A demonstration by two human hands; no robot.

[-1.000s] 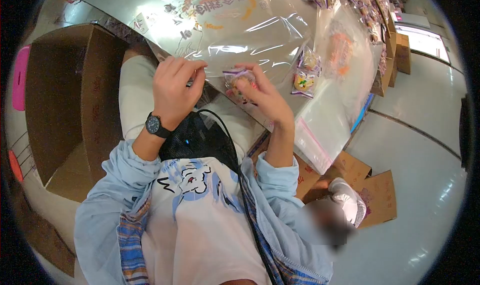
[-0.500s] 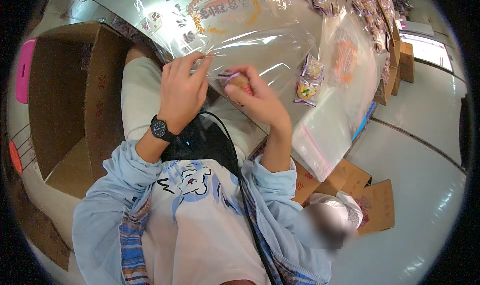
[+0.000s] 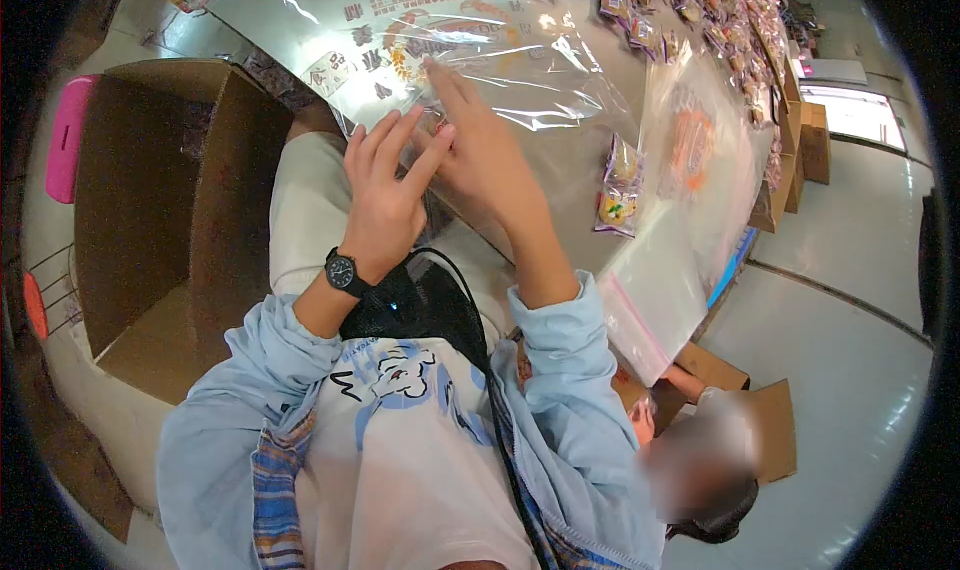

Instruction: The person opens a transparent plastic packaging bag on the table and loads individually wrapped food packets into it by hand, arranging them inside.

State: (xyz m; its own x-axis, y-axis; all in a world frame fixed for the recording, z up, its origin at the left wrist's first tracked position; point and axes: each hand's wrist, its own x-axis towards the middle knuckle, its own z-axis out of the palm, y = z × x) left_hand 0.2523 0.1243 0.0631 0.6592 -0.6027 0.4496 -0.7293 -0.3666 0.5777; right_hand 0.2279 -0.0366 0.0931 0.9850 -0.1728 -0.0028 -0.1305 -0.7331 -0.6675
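Observation:
A large clear plastic bag [image 3: 560,80] with orange and dark printing lies flat on the table in front of me. My left hand [image 3: 385,205] rests at its near edge, fingers stretched and apart, a black watch [image 3: 342,270] on the wrist. My right hand [image 3: 490,155] reaches forward over the bag's near part, beside the left fingers. A small red patch of a wrapped snack packet shows between the two hands; the rest of the packet is hidden under my right hand. Two joined snack packets [image 3: 619,190] lie to the right of the bag.
A stack of clear bags [image 3: 655,260] lies on the table's right side. Many small packets [image 3: 690,10] are heaped at the far right. An open cardboard box [image 3: 140,220] stands at my left. Another person [image 3: 700,460], with hands near cardboard boxes, is at the lower right.
My right hand has moved forward and left with the snack packet, over the bag. My left fingers have spread from a near pinch. The other person's hands have come into view.

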